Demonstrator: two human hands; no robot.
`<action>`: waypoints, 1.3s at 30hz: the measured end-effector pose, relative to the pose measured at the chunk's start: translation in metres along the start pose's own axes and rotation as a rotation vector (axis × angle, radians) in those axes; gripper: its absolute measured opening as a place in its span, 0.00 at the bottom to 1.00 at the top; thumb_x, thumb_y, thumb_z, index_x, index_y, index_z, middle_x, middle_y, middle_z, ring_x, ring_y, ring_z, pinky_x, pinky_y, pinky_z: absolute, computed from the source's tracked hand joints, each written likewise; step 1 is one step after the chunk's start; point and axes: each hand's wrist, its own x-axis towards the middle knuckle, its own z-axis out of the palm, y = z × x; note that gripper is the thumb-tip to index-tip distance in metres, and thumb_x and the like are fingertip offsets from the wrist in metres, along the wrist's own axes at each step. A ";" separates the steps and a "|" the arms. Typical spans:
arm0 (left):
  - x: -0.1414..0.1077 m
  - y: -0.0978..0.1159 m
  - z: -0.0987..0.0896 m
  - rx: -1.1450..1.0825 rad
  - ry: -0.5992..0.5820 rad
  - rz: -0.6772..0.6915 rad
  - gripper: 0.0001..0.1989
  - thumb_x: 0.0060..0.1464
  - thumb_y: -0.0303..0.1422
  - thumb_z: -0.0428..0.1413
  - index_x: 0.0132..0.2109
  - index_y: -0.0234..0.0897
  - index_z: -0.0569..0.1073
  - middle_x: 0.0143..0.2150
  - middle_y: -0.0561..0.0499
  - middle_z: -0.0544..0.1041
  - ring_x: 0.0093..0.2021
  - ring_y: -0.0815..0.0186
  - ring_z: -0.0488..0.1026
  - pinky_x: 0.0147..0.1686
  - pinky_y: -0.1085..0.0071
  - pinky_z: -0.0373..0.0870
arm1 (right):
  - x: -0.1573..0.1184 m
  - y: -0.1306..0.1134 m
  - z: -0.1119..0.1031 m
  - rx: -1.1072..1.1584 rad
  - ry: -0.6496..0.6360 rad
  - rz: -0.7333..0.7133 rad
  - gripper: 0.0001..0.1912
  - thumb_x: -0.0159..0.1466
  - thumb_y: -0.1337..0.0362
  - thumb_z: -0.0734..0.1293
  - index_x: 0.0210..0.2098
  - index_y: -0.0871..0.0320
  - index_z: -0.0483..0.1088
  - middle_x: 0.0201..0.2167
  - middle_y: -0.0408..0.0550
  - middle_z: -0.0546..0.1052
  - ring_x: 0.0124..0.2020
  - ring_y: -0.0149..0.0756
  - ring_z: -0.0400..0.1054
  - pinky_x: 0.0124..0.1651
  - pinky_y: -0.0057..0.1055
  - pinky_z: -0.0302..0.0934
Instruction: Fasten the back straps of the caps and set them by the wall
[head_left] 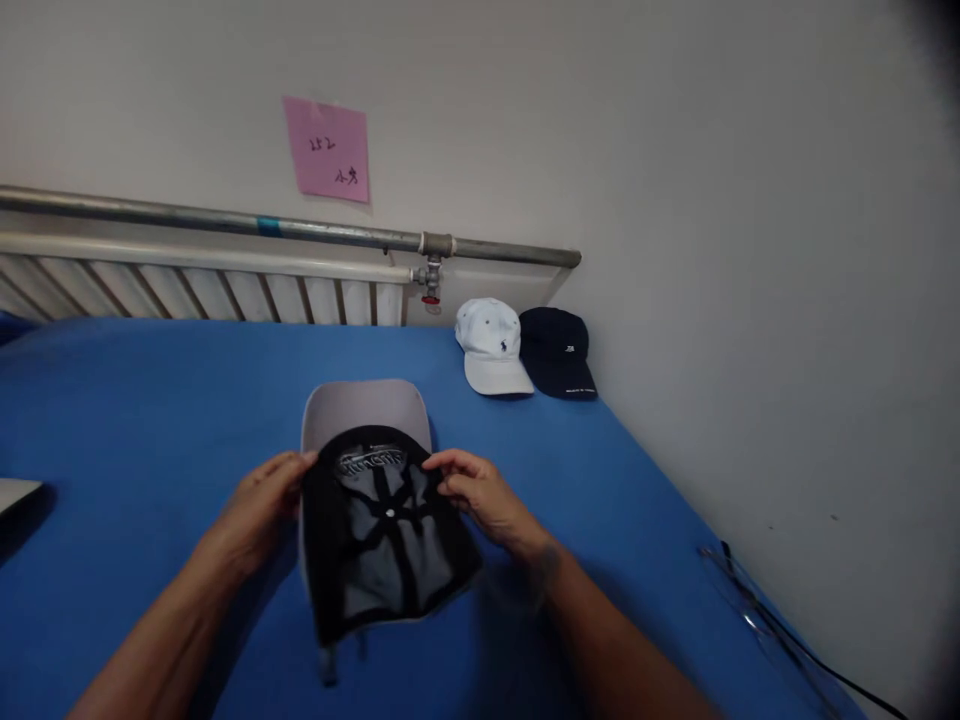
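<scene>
A grey baseball cap (390, 540) is held with its dark-lined inside facing me and its brim pointing away, over the blue surface. My left hand (266, 500) grips the cap's left edge near the brim, fingers partly hidden behind it. On the opposite edge, my right hand (480, 495) pinches the sweatband between thumb and fingers. A strap hangs from the cap's near end. Farther back, a white cap (491, 345) and a dark navy cap (555, 350) sit side by side, apart from both hands.
The blue sheet-like surface (187, 400) meets a wall on the right. A radiator (202, 285) and a metal pipe (510, 250) with a red-handled valve run along the back. A pink note (328, 150) is on the wall. Thin cables (780, 625) lie at the right edge; a pale object (16, 492) is at left.
</scene>
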 end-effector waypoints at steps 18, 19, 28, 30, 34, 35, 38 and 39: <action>0.003 -0.006 -0.029 0.932 -0.470 0.818 0.26 0.41 0.19 0.54 0.45 0.48 0.81 0.65 0.50 0.65 0.69 0.43 0.47 0.65 0.38 0.35 | -0.037 -0.002 -0.028 -0.073 -0.018 0.040 0.26 0.47 0.72 0.64 0.47 0.57 0.73 0.36 0.44 0.77 0.18 0.28 0.66 0.20 0.26 0.60; -0.002 -0.005 -0.027 0.974 -0.482 0.856 0.25 0.41 0.19 0.54 0.44 0.48 0.81 0.66 0.50 0.64 0.70 0.42 0.44 0.64 0.37 0.33 | -0.046 -0.001 -0.030 -0.096 -0.074 0.062 0.28 0.48 0.72 0.64 0.50 0.56 0.72 0.36 0.44 0.77 0.17 0.28 0.66 0.20 0.26 0.60; -0.046 0.024 -0.001 1.318 -0.778 0.839 0.20 0.41 0.20 0.52 0.41 0.43 0.77 0.45 0.54 0.78 0.60 0.56 0.64 0.67 0.48 0.34 | -0.094 -0.005 -0.030 -0.205 -0.536 0.151 0.18 0.53 0.74 0.62 0.39 0.58 0.77 0.37 0.48 0.79 0.33 0.32 0.73 0.36 0.29 0.65; -0.048 0.024 0.001 1.323 -0.782 0.812 0.18 0.42 0.20 0.53 0.39 0.42 0.77 0.40 0.54 0.77 0.54 0.59 0.69 0.67 0.51 0.33 | -0.098 -0.002 -0.025 -0.195 -0.497 0.117 0.15 0.55 0.72 0.64 0.40 0.57 0.76 0.37 0.48 0.79 0.32 0.31 0.72 0.34 0.29 0.64; -0.049 0.026 0.001 1.242 -0.844 0.732 0.11 0.48 0.25 0.57 0.40 0.42 0.77 0.38 0.56 0.75 0.46 0.65 0.71 0.67 0.55 0.33 | -0.102 -0.004 -0.016 -0.333 -0.228 0.004 0.10 0.63 0.62 0.63 0.41 0.55 0.74 0.32 0.45 0.77 0.30 0.31 0.69 0.33 0.29 0.63; -0.049 0.027 0.001 1.216 -0.859 0.704 0.10 0.49 0.26 0.58 0.40 0.42 0.77 0.38 0.55 0.75 0.46 0.65 0.71 0.67 0.56 0.34 | -0.102 -0.009 -0.012 -0.412 -0.173 -0.045 0.10 0.64 0.61 0.62 0.40 0.55 0.74 0.30 0.44 0.75 0.29 0.31 0.68 0.32 0.29 0.62; -0.047 0.028 -0.002 1.141 -0.889 0.637 0.06 0.51 0.29 0.59 0.38 0.42 0.76 0.39 0.54 0.75 0.48 0.62 0.70 0.65 0.56 0.42 | -0.101 -0.031 0.002 -0.699 -0.118 -0.291 0.10 0.64 0.63 0.62 0.38 0.54 0.76 0.29 0.44 0.73 0.31 0.32 0.67 0.35 0.31 0.61; -0.046 0.029 -0.002 1.101 -0.896 0.637 0.03 0.52 0.29 0.59 0.36 0.41 0.76 0.38 0.54 0.75 0.47 0.62 0.70 0.63 0.57 0.46 | -0.100 -0.039 0.008 -0.780 -0.112 -0.398 0.09 0.63 0.65 0.63 0.36 0.54 0.76 0.31 0.46 0.73 0.35 0.34 0.68 0.39 0.32 0.62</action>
